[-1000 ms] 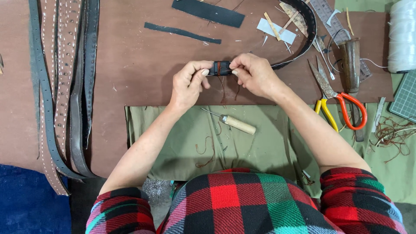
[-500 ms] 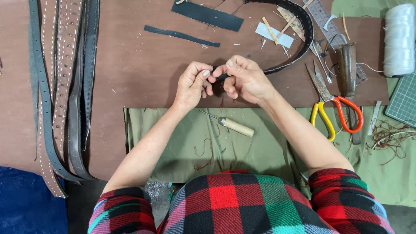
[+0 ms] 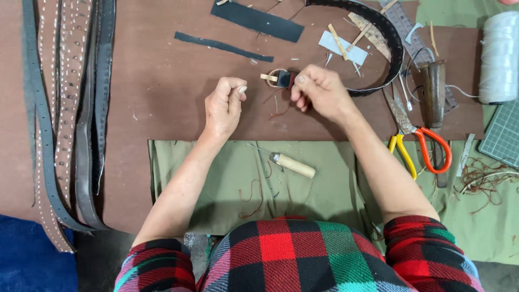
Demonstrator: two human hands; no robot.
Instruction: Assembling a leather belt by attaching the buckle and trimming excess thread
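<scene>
My right hand [image 3: 320, 91] grips the end of a black leather belt [image 3: 390, 46] just beside its brass buckle [image 3: 275, 77], over the brown work mat. From there the belt curves away to the upper right. A thin reddish-brown thread [image 3: 278, 107] trails from the buckle end onto the mat. My left hand [image 3: 224, 105] is a short way left of the buckle, fingers pinched together. Whether something thin is between them does not show.
A wooden-handled awl [image 3: 293, 165] lies on the olive cloth [image 3: 335, 205] near me. Scissors with yellow and orange handles [image 3: 417, 146], a dark-handled tool [image 3: 434, 92], a white thread spool [image 3: 500, 57] and a green cutting mat [image 3: 504, 141] sit right. Several studded belts [image 3: 65, 119] lie left, black strips [image 3: 257, 21] at top.
Both hands were together on the buckle end. My left hand has since drawn away to the left with its fingers pinched, while my right hand stays at the belt end.
</scene>
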